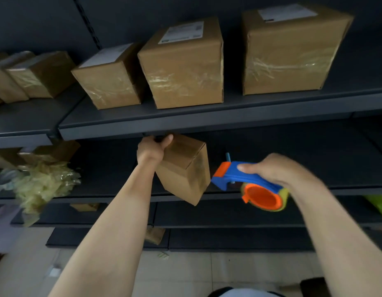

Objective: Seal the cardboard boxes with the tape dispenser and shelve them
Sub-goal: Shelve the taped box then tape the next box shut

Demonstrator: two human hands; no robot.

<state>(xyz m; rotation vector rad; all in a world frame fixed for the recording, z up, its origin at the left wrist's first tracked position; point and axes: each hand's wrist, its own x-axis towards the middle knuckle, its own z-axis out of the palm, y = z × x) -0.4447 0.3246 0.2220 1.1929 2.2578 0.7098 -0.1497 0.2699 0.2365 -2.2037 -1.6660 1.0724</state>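
The left hand point(152, 150) has its thumb and fingers curled over the top corner of a small cardboard box point(185, 170), gripping it. The right hand point(278, 170) is wrapped round the handle of a blue and orange tape dispenser point(245, 181), with the thumb laid along the top of the handle.

Just above the left knuckles runs the front lip of a dark grey metal shelf point(207, 123). On that shelf stand three taped boxes with white labels: one up and to the left of the fingers point(109, 78), one straight above point(183, 67), and a larger one above the right hand point(290, 52). Further left of the left hand are more boxes point(36, 76), and lower down a heap of crumpled yellowish plastic film point(42, 183). More dark shelves lie below both hands, and under them is a pale tiled floor point(185, 271).

The held box is plain brown with its flaps closed, and a seam runs along the upper face. It hangs tilted in the air, corner down, in front of the bay under the upper shelf and to the left of the dispenser's nose. Whether tape covers the seam cannot be told. The dispenser's orange hub point(261, 197) faces the camera.

Both forearms reach up and forward, with the left stretched further.
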